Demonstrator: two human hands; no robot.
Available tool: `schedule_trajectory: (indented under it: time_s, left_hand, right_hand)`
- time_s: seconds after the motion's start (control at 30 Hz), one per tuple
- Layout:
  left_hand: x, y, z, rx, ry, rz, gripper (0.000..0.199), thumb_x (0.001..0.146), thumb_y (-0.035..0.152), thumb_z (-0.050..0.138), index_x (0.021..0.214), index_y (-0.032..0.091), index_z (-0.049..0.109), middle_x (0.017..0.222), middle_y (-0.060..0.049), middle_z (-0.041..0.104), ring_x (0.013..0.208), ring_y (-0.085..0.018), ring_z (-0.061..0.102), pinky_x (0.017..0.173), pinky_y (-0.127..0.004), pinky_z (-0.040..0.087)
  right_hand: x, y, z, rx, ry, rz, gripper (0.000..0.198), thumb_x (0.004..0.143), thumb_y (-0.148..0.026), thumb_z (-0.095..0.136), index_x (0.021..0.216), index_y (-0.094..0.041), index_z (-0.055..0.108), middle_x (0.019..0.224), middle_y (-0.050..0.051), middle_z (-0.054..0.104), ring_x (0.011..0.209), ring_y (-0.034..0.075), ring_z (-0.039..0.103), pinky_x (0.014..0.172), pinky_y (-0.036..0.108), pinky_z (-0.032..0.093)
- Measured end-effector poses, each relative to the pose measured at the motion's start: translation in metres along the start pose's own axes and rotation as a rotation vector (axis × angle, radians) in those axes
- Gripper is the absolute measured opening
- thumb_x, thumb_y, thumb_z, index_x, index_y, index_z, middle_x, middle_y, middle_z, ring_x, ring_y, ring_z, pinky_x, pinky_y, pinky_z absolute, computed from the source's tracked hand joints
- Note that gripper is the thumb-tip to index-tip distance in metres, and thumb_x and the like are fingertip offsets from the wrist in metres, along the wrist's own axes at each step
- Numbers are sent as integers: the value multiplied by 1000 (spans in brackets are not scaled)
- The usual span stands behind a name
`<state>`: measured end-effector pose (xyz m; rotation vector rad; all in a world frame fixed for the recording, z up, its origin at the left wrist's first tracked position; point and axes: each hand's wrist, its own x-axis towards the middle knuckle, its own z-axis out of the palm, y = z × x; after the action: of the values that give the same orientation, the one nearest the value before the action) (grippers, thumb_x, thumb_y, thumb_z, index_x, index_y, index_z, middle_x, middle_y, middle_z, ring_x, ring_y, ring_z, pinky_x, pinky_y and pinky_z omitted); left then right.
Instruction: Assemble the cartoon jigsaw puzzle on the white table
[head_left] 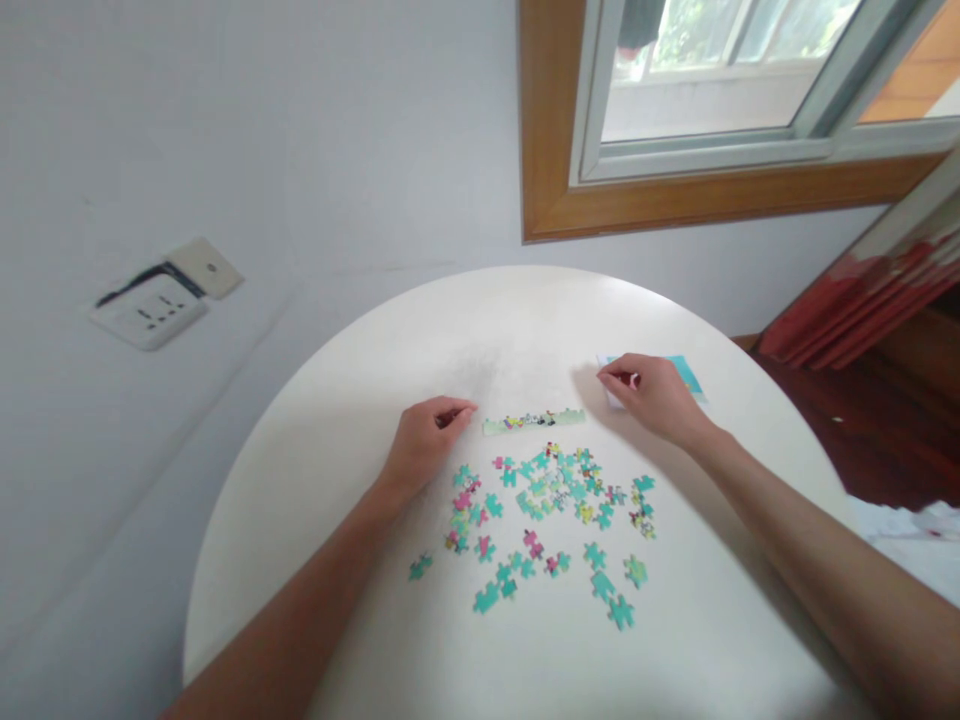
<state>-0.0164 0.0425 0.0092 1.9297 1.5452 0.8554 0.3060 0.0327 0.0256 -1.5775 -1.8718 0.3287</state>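
Strip of joined puzzle pieces (533, 421): lying flat on the table, running crosswise between the two hands, showing pale green with a multicoloured patch along the middle.
Loose pieces (576, 490): spreading over the table on the near side of the strip, bunching thickest just below it, showing mostly teal, with some pink and yellow.
Outlying piece (421, 566): lying apart at the left of the scatter.
Left hand (427, 435): curling narrow, bringing thumb and forefinger close together, pointing at the strip's left end from just beside it; cannot tell whether gripping a piece.
Right hand (656, 390): pinching narrow, hovering or resting to the right of the strip, partly covering a card; cannot tell whether holding anything between the fingertips.
Card (686, 375): lying behind the right hand, showing blue at the right.
Table (525, 300): carrying all of this on a round white top.
Wall (300, 150): rising beyond the table, bearing a socket (154, 310) at left.
Window (705, 150): sitting upper right inside a wooden frame (551, 150).
Curtain (832, 310): hanging red at far right.
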Motion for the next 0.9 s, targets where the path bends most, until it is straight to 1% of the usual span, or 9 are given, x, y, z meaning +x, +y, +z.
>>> schedule_trajectory:
  time_s: [0.27, 0.63, 0.9]
  left_hand:
    - [-2, 2, 0, 12, -19, 42, 22, 82, 33, 63, 88, 19, 79, 79, -3, 73, 69, -16, 61, 66, -28, 45]
    - [-4, 4, -1, 66, -30, 65, 19, 79, 32, 67, 88, 20, 78, 74, -2, 70, 66, -15, 57, 63, -27, 44]
    - [-3, 3, 0, 65, -31, 63, 20, 79, 31, 65, 87, 18, 78, 73, -2, 68, 65, -15, 57, 64, -28, 43]
  right_hand:
    - [0, 2, 0, 20, 9, -3, 23, 86, -30, 55, 80, -19, 74, 77, 6, 73, 65, 18, 59, 63, 31, 43]
    - [-2, -3, -1, 22, 9, -22, 23, 86, -29, 54, 83, -18, 75, 78, 7, 73, 66, 18, 60, 64, 32, 43]
    - [0, 2, 2, 27, 2, -27, 22, 84, -25, 55, 87, -16, 75, 80, 7, 74, 66, 16, 59, 65, 31, 43]
